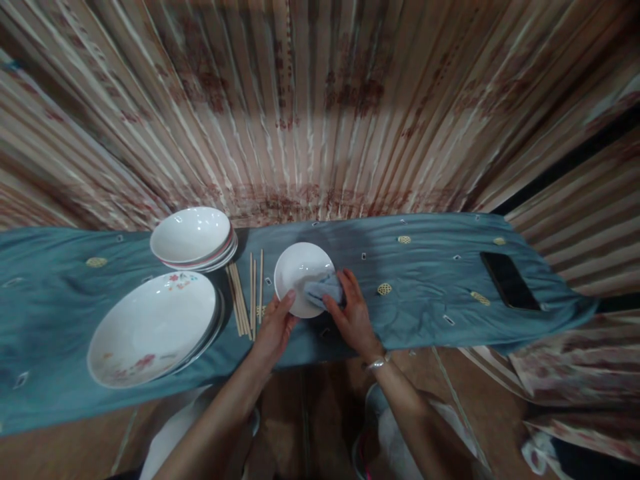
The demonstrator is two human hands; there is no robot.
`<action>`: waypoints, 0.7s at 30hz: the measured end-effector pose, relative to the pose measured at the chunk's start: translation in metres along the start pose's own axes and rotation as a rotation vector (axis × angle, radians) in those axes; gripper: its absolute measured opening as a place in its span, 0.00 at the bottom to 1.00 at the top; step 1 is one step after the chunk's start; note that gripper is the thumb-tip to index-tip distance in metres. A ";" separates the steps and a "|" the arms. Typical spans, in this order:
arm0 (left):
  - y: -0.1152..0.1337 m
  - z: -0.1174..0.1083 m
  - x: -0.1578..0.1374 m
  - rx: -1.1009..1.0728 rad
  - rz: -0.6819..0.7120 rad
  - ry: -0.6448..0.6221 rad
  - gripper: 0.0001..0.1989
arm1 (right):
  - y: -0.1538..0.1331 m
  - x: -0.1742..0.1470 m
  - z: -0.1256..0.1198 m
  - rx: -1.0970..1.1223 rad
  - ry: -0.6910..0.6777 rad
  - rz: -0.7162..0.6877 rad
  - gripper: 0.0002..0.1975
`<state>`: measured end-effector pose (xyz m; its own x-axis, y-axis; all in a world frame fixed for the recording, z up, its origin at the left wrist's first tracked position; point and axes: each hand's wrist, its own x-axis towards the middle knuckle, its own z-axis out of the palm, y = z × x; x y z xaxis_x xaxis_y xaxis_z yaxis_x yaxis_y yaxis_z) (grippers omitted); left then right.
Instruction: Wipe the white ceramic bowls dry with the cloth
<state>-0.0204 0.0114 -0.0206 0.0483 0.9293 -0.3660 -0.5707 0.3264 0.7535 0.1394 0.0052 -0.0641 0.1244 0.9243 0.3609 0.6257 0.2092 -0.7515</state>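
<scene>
Currently, the left hand (273, 325) grasps a round white bowl (299, 272); over its right side, the right hand (355, 317) clutches a pale-blue cloth (321, 289).

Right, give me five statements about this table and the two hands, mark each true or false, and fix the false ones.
1. The left hand grips the rim of a small white bowl. True.
2. The right hand is empty. False: it holds a bluish cloth in the bowl.
3. The chopsticks lie to the left of that bowl. True.
4. The phone lies left of the chopsticks. False: it lies to their right, near the right end of the table.
5. A bracelet circles the right wrist. True.
</scene>
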 end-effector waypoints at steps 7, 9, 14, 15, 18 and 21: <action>-0.001 0.002 -0.002 0.066 0.062 -0.020 0.32 | 0.001 -0.002 0.021 0.137 -0.004 0.147 0.31; 0.000 0.001 -0.003 0.098 0.060 -0.037 0.32 | 0.005 0.002 0.020 0.124 0.021 0.128 0.29; 0.003 -0.003 -0.007 0.174 -0.003 -0.064 0.30 | 0.015 0.016 0.008 0.080 0.034 0.070 0.24; 0.003 -0.005 -0.007 0.189 -0.012 -0.071 0.30 | 0.016 0.018 0.006 0.067 0.032 0.050 0.24; 0.000 -0.011 -0.006 0.262 -0.018 -0.096 0.30 | 0.020 0.021 0.000 0.014 0.018 -0.006 0.23; -0.003 -0.015 -0.004 0.399 -0.022 -0.126 0.30 | 0.020 0.025 -0.005 -0.045 0.003 -0.045 0.23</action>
<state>-0.0314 0.0041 -0.0294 0.1713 0.9270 -0.3336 -0.2077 0.3650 0.9075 0.1590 0.0306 -0.0679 0.0978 0.9132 0.3956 0.6649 0.2358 -0.7087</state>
